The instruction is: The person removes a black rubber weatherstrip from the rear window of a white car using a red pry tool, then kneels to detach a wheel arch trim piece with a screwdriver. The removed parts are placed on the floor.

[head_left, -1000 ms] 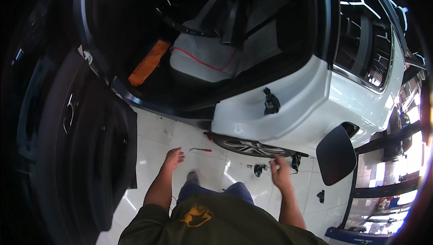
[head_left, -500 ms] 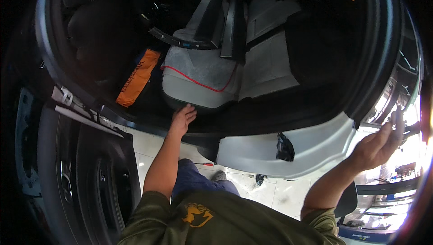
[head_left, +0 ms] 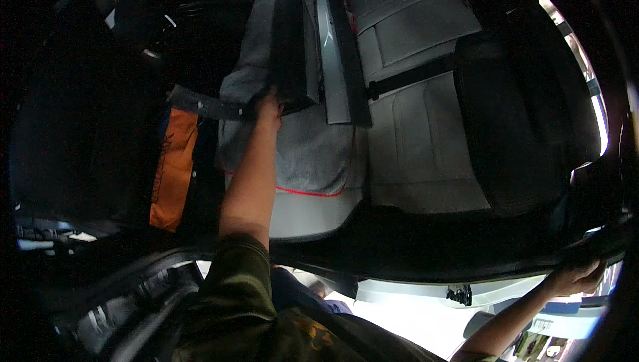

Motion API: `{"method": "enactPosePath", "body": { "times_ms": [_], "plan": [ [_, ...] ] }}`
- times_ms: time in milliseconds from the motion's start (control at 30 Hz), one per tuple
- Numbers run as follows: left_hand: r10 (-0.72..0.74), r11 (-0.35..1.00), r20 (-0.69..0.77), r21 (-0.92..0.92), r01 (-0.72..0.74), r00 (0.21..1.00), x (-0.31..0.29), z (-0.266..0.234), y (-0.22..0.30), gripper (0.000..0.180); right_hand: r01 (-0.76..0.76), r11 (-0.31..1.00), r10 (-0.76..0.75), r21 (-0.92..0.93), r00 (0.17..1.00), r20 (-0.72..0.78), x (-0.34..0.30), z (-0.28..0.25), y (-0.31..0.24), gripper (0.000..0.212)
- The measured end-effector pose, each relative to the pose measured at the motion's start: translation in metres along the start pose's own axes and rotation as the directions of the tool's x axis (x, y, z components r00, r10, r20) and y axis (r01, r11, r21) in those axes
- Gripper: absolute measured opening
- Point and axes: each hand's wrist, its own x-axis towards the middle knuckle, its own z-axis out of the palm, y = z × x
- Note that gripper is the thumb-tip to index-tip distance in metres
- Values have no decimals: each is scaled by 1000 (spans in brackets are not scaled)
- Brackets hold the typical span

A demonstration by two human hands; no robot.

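My left hand (head_left: 269, 110) reaches far into the car over the rear seat. Its fingers close on the right end of a dark curved trim strip (head_left: 210, 105), partly hidden by the hand. Beside it, on a grey towel with a red edge (head_left: 313, 162), lie a long black trim panel (head_left: 288, 42) and a silver-and-black trim panel (head_left: 336, 62). My right hand (head_left: 576, 277), at the far right, grips the dark edge of the car's door frame (head_left: 566, 255); its fingertips are partly hidden.
An orange bag (head_left: 174, 169) stands in the footwell left of the seat. A black seat belt (head_left: 413, 77) crosses the grey backrest (head_left: 426, 142). The dark door sill (head_left: 399, 255) runs below, with the white body panel (head_left: 413, 290) outside it. The open door (head_left: 133, 302) is at lower left.
I have leaned further into the car. My left hand has moved from the seat's front edge up to the curved trim strip. The right hand has come down onto the door frame's edge.
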Motion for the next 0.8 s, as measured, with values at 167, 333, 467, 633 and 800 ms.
{"method": "enactPosePath", "body": {
  "times_ms": [167, 333, 467, 633, 800],
  "plan": [
    [-80, 983, -24, -169, 74, 997, 17, 20, 1, 38, -89, 990, 86, -109, 996, -33, -10, 7, -18, 64],
    [-4, 962, 154, -268, 46, 988, 22, 46, 20, 41, -89, 979, 80, -184, 995, -59, -7, 11, -17, 64],
    [372, 879, 175, 249, -407, 912, -6, 112, 21, 42, -71, 969, 60, -236, 997, -54, -5, 10, -15, 65],
    [588, 526, 130, 689, -499, 798, -39, 190, -3, 49, -62, 954, 47, -294, 997, -59, -15, 0, 11, 64],
    [605, 400, 167, 781, -479, 778, -56, 236, -18, 62, -17, 935, -17, -354, 996, -92, -22, 4, 20, 64]
  ]
}}
